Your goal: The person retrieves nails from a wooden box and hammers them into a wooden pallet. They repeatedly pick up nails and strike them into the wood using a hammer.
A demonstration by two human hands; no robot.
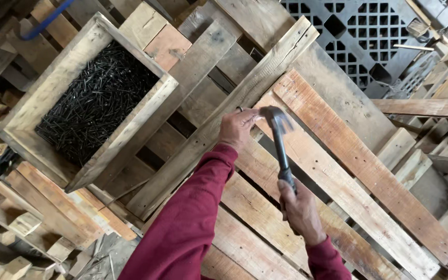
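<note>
We grip the hammer (280,145) low on its handle with the right hand (297,210), fingers wrapped tight, so its head hangs just above the pallet board (224,116). The left hand (238,128) rests on that board with fingertips pressed together beside the hammer head, apparently pinching a nail we cannot see. The wooden box (125,136) of dark nails (97,101) sits within reach to the left.

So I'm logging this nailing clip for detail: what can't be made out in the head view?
- Nail under the left hand: hidden by the fingers.
- Hammer head: motion-blurred, contact unclear.
- Hammer grip: covered by the right hand.
- Nails in the wooden box: too small to tell apart.
</note>
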